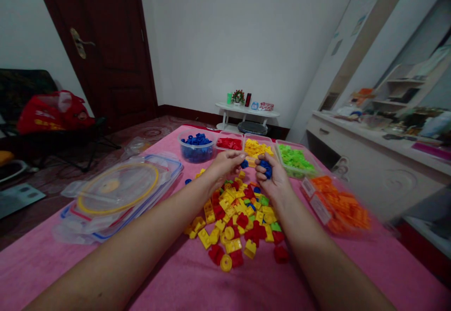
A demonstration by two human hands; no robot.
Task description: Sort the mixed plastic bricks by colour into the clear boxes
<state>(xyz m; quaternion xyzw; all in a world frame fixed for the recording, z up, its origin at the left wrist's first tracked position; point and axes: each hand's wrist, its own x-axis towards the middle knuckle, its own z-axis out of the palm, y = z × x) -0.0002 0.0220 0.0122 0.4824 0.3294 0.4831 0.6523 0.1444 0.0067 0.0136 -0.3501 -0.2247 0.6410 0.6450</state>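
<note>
My left hand [228, 164] pinches a small blue building block [244, 164] between thumb and fingers. Close beside it, my right hand [273, 174] is closed around several blue blocks [266, 169], which show between its fingers. Both hands are above the far part of a loose heap of building blocks [232, 207], mostly yellow and red with some green, blue and orange. Beyond the hands stand a round tub of blue blocks [197, 149], a box of red blocks [229, 143] and a box of yellow blocks [257, 147].
A box of green blocks [295, 159] and a box of orange blocks [340, 207] line the right side. Stacked clear lids [120, 186] lie on the left of the pink-covered table [169, 273]. A cabinet [373, 146] stands to the right.
</note>
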